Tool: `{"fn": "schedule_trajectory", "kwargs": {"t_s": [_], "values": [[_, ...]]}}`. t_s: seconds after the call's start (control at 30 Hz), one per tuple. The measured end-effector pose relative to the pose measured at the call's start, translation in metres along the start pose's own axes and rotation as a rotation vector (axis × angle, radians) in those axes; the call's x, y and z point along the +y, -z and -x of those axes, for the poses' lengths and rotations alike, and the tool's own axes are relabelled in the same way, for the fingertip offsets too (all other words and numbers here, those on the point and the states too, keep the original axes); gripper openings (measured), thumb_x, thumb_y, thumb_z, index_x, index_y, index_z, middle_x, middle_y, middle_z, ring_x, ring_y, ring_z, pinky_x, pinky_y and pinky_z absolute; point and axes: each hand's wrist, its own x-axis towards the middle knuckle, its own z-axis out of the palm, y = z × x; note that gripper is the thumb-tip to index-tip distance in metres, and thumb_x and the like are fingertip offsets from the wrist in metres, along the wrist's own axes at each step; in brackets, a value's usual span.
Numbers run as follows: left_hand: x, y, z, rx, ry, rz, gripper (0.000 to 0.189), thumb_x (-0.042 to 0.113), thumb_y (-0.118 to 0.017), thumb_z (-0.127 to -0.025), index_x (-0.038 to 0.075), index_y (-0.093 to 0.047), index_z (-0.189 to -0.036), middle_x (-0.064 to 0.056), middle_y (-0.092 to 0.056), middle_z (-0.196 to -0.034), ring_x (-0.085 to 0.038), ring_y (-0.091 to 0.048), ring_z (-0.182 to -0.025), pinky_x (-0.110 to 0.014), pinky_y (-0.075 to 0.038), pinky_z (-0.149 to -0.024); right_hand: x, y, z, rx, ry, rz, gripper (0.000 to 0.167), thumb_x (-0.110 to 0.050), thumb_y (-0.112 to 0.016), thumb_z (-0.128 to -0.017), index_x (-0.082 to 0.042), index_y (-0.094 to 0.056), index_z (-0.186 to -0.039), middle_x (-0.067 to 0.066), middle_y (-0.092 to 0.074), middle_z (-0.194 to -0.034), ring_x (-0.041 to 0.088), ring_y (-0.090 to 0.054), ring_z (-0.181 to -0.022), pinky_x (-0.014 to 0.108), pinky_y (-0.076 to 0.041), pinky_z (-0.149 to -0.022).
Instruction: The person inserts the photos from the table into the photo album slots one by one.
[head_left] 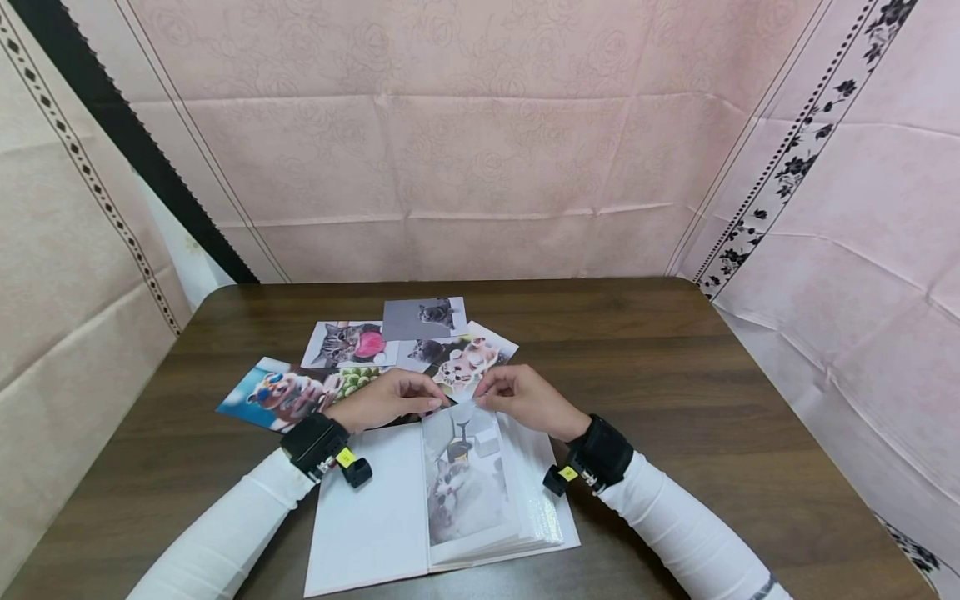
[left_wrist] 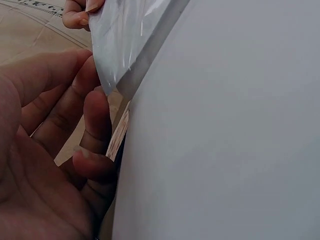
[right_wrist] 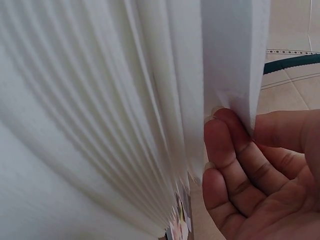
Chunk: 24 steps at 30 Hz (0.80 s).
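Observation:
A photo album lies open on the table, its white inner cover on the left. On the right is a clear-pocketed album page with a pale picture in it. My right hand pinches this page's top edge between thumb and fingers; the right wrist view shows the page lifted from the pages below. My left hand is at the top left corner of the same page, thumb and index finger together at its edge. In the left wrist view the clear pocket's corner meets those fingertips.
Several loose photo prints lie beyond the album: a grey kitten print, a kitten with a pink item, a blue print with sunglasses. The brown table backs onto hanging pink cloth.

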Motion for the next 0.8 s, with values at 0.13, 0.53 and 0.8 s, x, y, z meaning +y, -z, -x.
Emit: {"fn": "schedule_trajectory", "kwargs": {"t_s": [0.13,0.53,0.8], "values": [[0.0003,0.0,-0.0002,-0.007,0.016,0.013,0.022,0.028,-0.065,-0.1,0.014,-0.074,-0.115,-0.002,-0.071,-0.106,-0.016,-0.059,-0.088,-0.026,-0.049,-0.08,0.0009,0.0004,0.0002,-0.015,0.011,0.004,0.009,-0.008,-0.065,-0.098,-0.004,-0.072,-0.102,0.008,-0.07,-0.092,0.015,-0.059,-0.083,0.024,-0.049,-0.077],[-0.0005,0.0003,-0.0005,-0.027,0.019,0.032,0.024,0.028,-0.066,-0.099,0.015,-0.073,-0.118,-0.003,-0.073,-0.115,-0.015,-0.062,-0.098,-0.025,-0.05,-0.087,0.0016,-0.001,-0.0003,-0.027,0.034,0.008,0.01,-0.006,-0.063,-0.099,-0.003,-0.072,-0.103,0.009,-0.067,-0.09,0.016,-0.057,-0.082,0.022,-0.048,-0.076],[0.0,-0.0005,-0.0003,-0.03,0.02,0.027,0.024,0.025,-0.067,-0.099,0.014,-0.072,-0.12,-0.004,-0.072,-0.12,-0.014,-0.063,-0.098,-0.025,-0.051,-0.085,-0.0008,-0.0024,0.0007,0.005,0.031,-0.003,0.015,-0.003,-0.063,-0.098,0.003,-0.068,-0.11,0.008,-0.065,-0.086,0.015,-0.056,-0.078,0.022,-0.047,-0.073]]}}
